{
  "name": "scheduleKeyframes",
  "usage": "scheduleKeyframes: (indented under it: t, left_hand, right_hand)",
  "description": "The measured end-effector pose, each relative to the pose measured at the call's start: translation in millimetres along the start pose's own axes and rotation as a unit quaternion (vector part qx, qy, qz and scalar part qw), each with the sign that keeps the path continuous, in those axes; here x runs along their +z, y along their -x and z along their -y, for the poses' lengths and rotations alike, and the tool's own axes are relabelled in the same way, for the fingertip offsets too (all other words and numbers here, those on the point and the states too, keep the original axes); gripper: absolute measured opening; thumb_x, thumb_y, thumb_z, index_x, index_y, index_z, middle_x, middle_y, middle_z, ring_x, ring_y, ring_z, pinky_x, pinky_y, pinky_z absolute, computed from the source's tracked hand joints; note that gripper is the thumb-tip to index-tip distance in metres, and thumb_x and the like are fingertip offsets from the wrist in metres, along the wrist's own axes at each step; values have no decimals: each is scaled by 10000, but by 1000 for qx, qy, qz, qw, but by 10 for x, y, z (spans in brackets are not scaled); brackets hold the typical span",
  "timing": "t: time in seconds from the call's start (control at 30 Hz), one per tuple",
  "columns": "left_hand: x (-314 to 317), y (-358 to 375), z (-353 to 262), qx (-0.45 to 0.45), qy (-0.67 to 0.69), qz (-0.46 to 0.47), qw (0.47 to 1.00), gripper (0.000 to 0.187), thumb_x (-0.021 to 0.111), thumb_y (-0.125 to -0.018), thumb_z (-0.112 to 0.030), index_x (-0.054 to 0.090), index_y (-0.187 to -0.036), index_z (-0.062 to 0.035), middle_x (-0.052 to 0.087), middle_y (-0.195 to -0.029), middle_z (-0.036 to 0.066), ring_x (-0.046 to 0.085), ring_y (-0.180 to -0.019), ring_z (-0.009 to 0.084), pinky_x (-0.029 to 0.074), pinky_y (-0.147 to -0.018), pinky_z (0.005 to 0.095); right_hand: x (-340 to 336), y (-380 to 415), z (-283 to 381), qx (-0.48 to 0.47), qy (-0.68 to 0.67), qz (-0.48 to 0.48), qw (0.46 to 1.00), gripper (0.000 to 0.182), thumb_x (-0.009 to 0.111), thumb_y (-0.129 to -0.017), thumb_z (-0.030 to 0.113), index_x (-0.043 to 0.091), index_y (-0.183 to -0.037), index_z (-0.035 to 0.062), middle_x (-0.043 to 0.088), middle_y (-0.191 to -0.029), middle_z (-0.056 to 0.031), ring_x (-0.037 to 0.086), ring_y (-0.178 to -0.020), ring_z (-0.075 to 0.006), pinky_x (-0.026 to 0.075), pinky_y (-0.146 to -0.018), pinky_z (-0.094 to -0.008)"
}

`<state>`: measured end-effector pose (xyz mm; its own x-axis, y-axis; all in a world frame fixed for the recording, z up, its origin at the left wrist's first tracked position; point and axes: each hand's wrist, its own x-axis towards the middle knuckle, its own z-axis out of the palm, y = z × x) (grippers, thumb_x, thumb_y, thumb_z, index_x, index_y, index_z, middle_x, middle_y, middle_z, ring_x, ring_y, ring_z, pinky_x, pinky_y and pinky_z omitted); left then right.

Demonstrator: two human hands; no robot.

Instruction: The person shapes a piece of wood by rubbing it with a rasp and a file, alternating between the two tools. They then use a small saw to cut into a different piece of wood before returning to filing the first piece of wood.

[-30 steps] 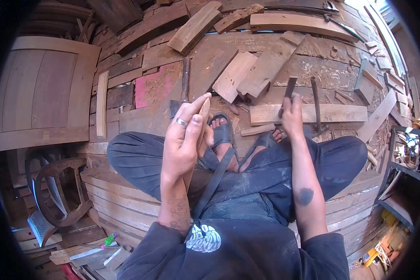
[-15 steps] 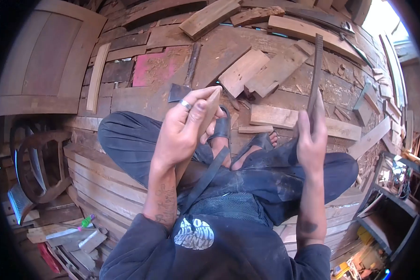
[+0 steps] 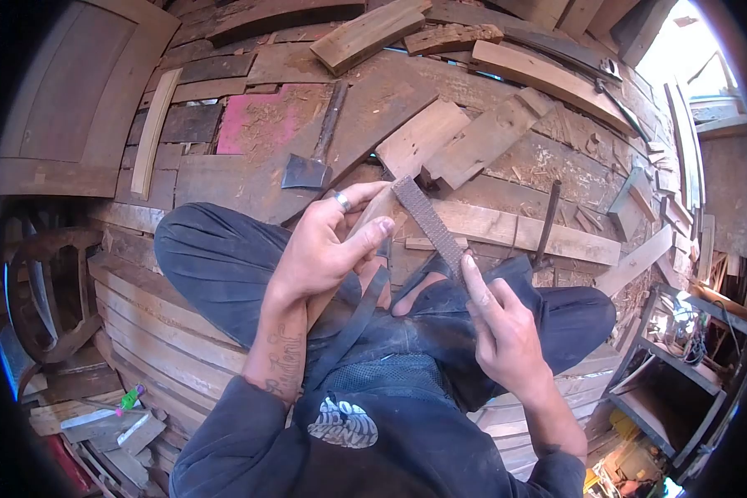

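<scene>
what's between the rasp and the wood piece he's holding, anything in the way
Nothing visible. The rasp in the right hand already lies with its tip against the top of the wood piece gripped by the left hand.

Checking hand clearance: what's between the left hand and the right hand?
Head view: the rasp spans from the right hand to the wood piece in the left hand.

Rasp (image 3: 427, 222): dark grey, fine cross-hatched tooth pattern. Wood piece (image 3: 372, 217): pale tan. Ring (image 3: 342, 201) on left hand (image 3: 319, 249): silver. Trousers (image 3: 216, 266): dk navy, dusted w/ grey. Shirt print (image 3: 343, 422): white on black. Floor board (image 3: 253, 124): pink paint, worn. Hatchet head (image 3: 305, 173): grey steel. Planks (image 3: 423, 137): lt brown.
</scene>
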<state>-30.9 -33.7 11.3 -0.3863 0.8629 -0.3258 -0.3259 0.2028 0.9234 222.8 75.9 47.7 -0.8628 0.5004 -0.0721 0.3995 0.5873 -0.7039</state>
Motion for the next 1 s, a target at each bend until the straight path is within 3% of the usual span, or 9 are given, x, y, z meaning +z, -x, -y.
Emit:
scheduleKeyframes:
  t: [0.23, 0.3, 0.37, 0.53, 0.67, 0.73, 0.83, 0.87, 1.0]
  left_hand:
    - [191, 51, 51, 60, -146, 61, 986, 357, 725, -955, -106, 676, -1247, 94, 732, -915, 137, 693, -762, 170, 538, -753, 329]
    - [164, 113, -123, -31, -89, 59, 994, 361, 732, -942, -105, 677, -1238, 95, 731, -913, 142, 698, -774, 186, 536, -790, 352]
    - [94, 40, 95, 80, -140, 36, 986, 352, 714, -964, -101, 672, -1256, 89, 737, -912, 114, 684, -777, 156, 535, -756, 320]
    - [196, 67, 35, 1, -141, 17, 990, 314, 700, -964, -92, 681, -1229, 77, 729, -936, 96, 664, -830, 147, 532, -734, 313]
    - [168, -14, 242, 196, -213, 46, 956, 317, 672, -977, -67, 674, -1267, 61, 724, -925, 70, 648, -794, 118, 525, -694, 297]
    - [159, 65, -3, 13, -125, 21, 992, 363, 651, -978, -58, 666, -1325, 48, 721, -914, 58, 640, -710, 108, 530, -662, 303]
    - [412, 62, 157, 130, -165, 58, 976, 287, 674, -975, -61, 684, -1235, 61, 724, -881, 111, 680, -772, 173, 537, -700, 307]
    - [416, 104, 193, 78, -188, 136, 969, 302, 664, -982, -57, 678, -1261, 58, 733, -893, 86, 675, -751, 135, 547, -709, 290]
    - [248, 69, -10, 61, -135, 14, 989, 352, 611, -990, -29, 659, -1328, 55, 751, -1000, 94, 638, -720, 96, 532, -671, 295]
  right_hand:
    - [41, -248, 139, -8, 29, -16, 999, 660, 644, -895, -104, 545, -1527, 59, 570, -834, -171, 596, -697, -334, 515, -649, -419]
    - [64, -115, 38, -16, 32, -15, 999, 744, 655, -867, -76, 512, -1565, 141, 560, -854, -152, 623, -685, -351, 540, -631, -452]
    - [65, -116, -6, -22, 35, -13, 999, 784, 656, -857, -57, 493, -1585, 184, 555, -868, -142, 640, -682, -360, 554, -623, -470]
    - [108, -177, 95, 4, 23, -26, 999, 761, 637, -877, -34, 491, -1587, 198, 561, -879, -137, 654, -706, -356, 552, -623, -474]
    - [117, -143, 64, -18, 20, -27, 999, 785, 643, -860, -36, 493, -1587, 218, 546, -867, -123, 650, -700, -345, 553, -605, -457]
    - [112, -23, -25, -6, 25, -28, 999, 781, 649, -849, -25, 511, -1577, 222, 553, -867, -114, 647, -674, -337, 558, -593, -439]
    - [144, -128, 24, 0, 63, -45, 997, 768, 649, -855, -10, 515, -1574, 225, 561, -865, -112, 648, -657, -330, 561, -591, -441]
    - [137, -167, 33, -10, 63, -49, 997, 770, 649, -855, -8, 513, -1575, 226, 557, -863, -111, 646, -652, -328, 559, -587, -443]
    - [227, -99, -8, -25, 37, -68, 997, 787, 656, -848, -4, 500, -1583, 233, 527, -845, -108, 642, -641, -323, 551, -575, -451]
